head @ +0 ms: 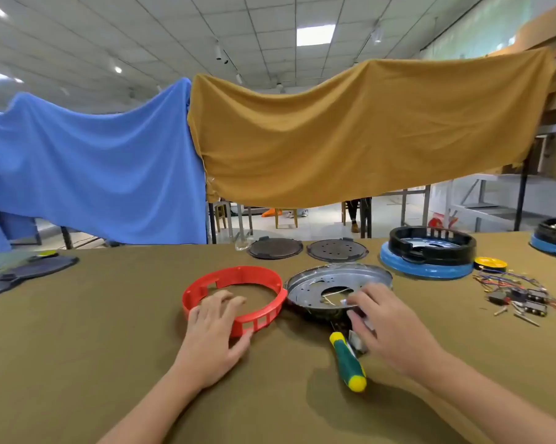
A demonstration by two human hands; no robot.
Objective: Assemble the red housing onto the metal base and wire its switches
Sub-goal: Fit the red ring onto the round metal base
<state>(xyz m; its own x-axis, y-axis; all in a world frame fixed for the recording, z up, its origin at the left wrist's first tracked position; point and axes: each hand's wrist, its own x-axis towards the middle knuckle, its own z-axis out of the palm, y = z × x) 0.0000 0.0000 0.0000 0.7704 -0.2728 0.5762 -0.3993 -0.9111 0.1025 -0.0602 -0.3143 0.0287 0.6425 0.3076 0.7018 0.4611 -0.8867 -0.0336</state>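
**Housing and base side by side on the bench**

My left hand (217,328) grips the near rim of the red housing (235,296), fingers inside the ring, thumb outside. The ring lies flat, opening up, slotted side toward me. Just to its right, touching, the metal base (318,283) sits dish-up mid-bench. My right hand (388,328) pinches a small part at its near rim. The screwdriver (347,360) points away from me, toward the base. Bare bench lies toward the near edge; switches and wires (520,296) crowd the right.
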